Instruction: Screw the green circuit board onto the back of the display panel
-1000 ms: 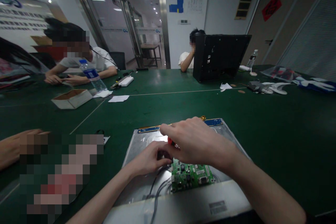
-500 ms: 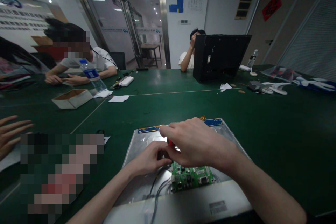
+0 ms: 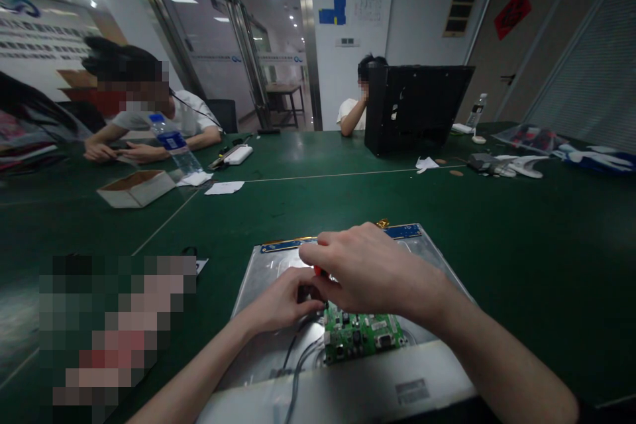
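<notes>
My right hand (image 3: 365,271) is closed around a red-handled screwdriver (image 3: 318,270); only a bit of its red handle shows between the fingers. My left hand (image 3: 285,301) is just below it, fingertips pinched together near the upper left corner of a green circuit board (image 3: 365,338). What those fingertips hold is hidden. The board lies on the silvery back of a flat display panel (image 3: 256,281). Grey cables (image 3: 297,371) run from the board's left side down over the panel's pale lower edge. A narrow blue circuit strip (image 3: 405,232) follows the far edge.
On the green table (image 3: 521,265) stand an open white box (image 3: 134,191), a tilted water bottle (image 3: 177,146) and a large black casing (image 3: 417,109). A blurred-out item (image 3: 124,324) lies at the left. Gloves (image 3: 527,165) lie far right. Two people sit across the table.
Another person's hand at the left edge has gone out of view. My right hand has shifted very slightly left; my left hand stays put. The person behind the casing has lowered a hand.
</notes>
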`<state>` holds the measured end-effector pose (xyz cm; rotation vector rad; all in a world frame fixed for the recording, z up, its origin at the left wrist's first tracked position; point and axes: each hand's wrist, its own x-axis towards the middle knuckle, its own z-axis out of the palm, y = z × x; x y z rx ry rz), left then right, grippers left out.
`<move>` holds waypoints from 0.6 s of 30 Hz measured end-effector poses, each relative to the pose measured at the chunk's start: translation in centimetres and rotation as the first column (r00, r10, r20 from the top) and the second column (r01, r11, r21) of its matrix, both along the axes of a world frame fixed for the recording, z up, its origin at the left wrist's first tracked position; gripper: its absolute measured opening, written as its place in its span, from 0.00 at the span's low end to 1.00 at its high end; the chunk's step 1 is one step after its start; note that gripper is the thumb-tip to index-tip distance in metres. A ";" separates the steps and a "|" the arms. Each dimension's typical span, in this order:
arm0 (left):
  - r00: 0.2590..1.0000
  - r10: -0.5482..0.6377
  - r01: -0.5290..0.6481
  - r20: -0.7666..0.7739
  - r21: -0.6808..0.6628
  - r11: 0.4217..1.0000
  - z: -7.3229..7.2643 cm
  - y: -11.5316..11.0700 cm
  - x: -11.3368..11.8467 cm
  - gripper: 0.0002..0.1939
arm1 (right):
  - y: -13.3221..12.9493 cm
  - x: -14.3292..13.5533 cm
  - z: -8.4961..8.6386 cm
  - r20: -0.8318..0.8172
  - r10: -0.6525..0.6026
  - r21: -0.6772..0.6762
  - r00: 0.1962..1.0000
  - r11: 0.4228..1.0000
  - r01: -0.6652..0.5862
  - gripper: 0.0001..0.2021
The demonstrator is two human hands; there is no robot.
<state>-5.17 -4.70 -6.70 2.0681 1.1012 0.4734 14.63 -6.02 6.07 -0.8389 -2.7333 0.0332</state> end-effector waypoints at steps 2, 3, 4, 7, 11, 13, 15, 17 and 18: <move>1.000 -0.021 0.021 0.013 -0.017 1.000 0.1 0.0 0.1 0.06 | 0.0 0.0 0.0 -0.002 0.003 0.009 1.000 1.000 -0.003 0.04; 0.999 -0.030 0.031 0.020 -0.023 0.999 0.1 0.0 0.1 0.06 | -0.1 0.1 0.0 -0.003 0.005 0.013 1.000 1.000 -0.005 0.05; 0.999 -0.037 0.038 0.028 -0.028 0.999 0.2 0.1 0.1 0.06 | -0.1 0.1 0.0 -0.003 0.006 0.018 1.000 1.000 -0.006 0.05; 0.998 -0.042 0.044 0.047 -0.045 0.998 0.2 0.0 0.2 0.07 | 0.0 0.0 -0.1 0.001 0.011 0.021 1.000 1.000 -0.011 0.04; 0.998 -0.029 0.032 0.059 -0.051 0.998 0.3 -0.1 0.3 0.06 | 0.0 0.0 -0.1 -0.008 0.005 0.022 1.000 1.000 -0.005 0.05; 0.997 -0.031 0.035 0.069 -0.048 0.998 0.3 -0.1 0.3 0.07 | 0.0 -0.1 -0.2 -0.018 0.007 0.029 1.000 1.000 -0.006 0.06; 0.996 -0.038 0.041 0.079 -0.046 0.998 0.2 -0.1 0.3 0.07 | 0.0 -0.1 -0.1 -0.024 0.010 0.030 1.000 1.000 -0.009 0.05; 0.996 -0.038 0.042 0.083 -0.043 0.998 0.2 0.0 0.3 0.07 | 0.0 -0.1 -0.1 -0.022 0.009 0.025 1.000 1.000 -0.008 0.05; 0.996 -0.037 0.040 0.083 -0.040 0.998 0.2 0.0 0.3 0.07 | 0.0 -0.1 -0.1 -0.021 0.006 0.024 1.000 1.000 -0.005 0.05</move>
